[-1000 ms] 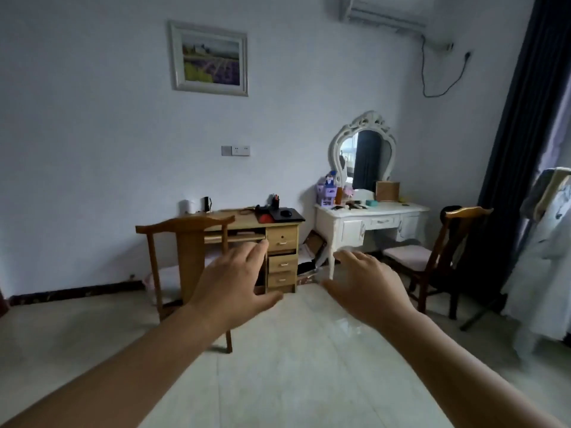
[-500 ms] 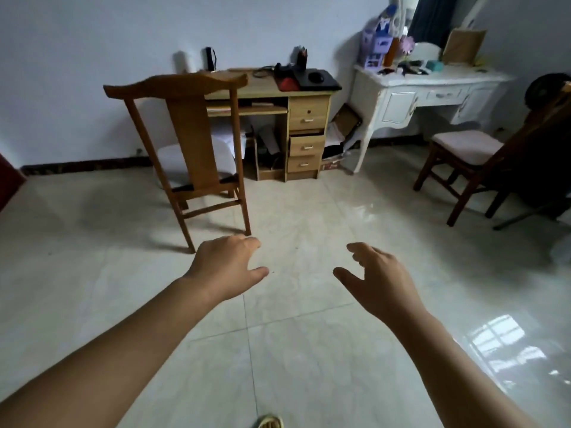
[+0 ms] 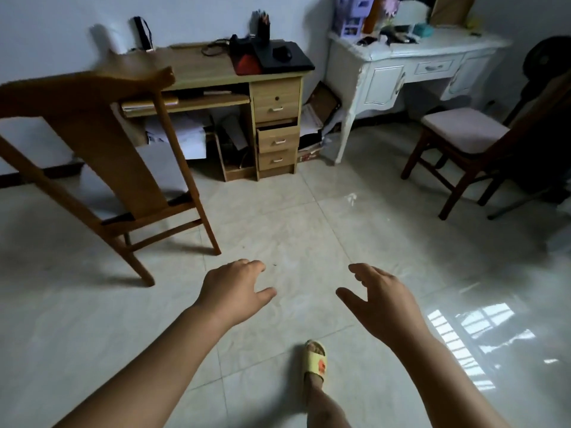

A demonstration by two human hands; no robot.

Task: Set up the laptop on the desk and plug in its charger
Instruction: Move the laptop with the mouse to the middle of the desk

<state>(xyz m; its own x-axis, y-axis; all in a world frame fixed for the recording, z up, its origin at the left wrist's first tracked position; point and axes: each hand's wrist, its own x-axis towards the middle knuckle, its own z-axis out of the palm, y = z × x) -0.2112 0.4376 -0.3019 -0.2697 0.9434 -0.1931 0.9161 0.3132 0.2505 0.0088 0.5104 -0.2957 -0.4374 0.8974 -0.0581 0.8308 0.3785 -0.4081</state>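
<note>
Laptop [image 3: 281, 58]: closed, flat on right end of counter [image 3: 197, 67], mouse [image 3: 283, 52] on lid. Left hand [image 3: 234, 292], right hand [image 3: 381, 299]: empty, fingers loosely spread, well short of counter. Approach step: pass right of chair [image 3: 102, 149]; lift mouse off lid first, likely.

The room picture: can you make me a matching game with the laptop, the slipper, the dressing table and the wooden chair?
Things:
1. closed laptop
2. slipper
3. dressing table
4. wooden chair

Colour and place:
A. yellow, on a foot
B. black, on the wooden desk
C. brown, in front of the desk
D. white, right of the desk

Pairs: 1-B, 2-A, 3-D, 4-C
</note>
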